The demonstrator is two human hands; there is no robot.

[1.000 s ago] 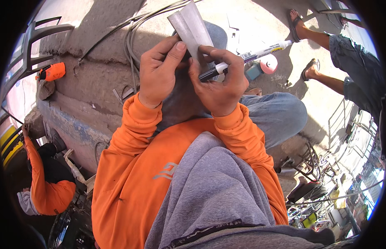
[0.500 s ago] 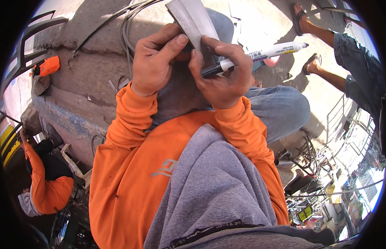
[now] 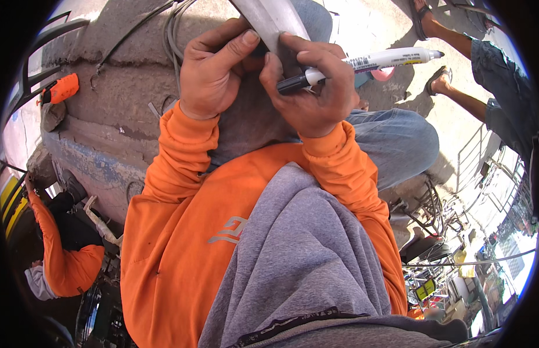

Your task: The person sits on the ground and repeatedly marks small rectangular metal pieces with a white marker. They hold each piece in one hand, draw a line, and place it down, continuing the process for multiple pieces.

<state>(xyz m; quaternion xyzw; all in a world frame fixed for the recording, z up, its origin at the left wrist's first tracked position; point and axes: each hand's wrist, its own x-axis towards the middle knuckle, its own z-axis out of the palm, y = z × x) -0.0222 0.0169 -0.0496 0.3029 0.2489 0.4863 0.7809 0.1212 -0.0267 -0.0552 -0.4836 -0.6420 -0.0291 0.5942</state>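
Observation:
Both of my hands are raised in front of my chest around a flat grey metal strip (image 3: pixel 273 18), whose far end runs out of the top of the view. My left hand (image 3: pixel 214 66) pinches the strip's left edge between thumb and fingers. My right hand (image 3: pixel 313 87) grips its near right end with thumb and forefinger. Tucked across the fingers of that same hand is a white marker (image 3: pixel 385 58) with a black cap at its left end, pointing to the right. The strip's underside is hidden.
Grey cables (image 3: pixel 175 35) lie on the dusty ground at upper left. An orange object (image 3: pixel 62 89) sits beyond them by black metal bars. At right another person's legs (image 3: pixel 461 104) stand in sandals. A person in orange (image 3: pixel 72 264) crouches at lower left. Metal clutter (image 3: pixel 432 232) lies at right.
My hands and the metal strip sit slightly higher in the view, and more of the strip is cut off at the top. Both grips stay the same.

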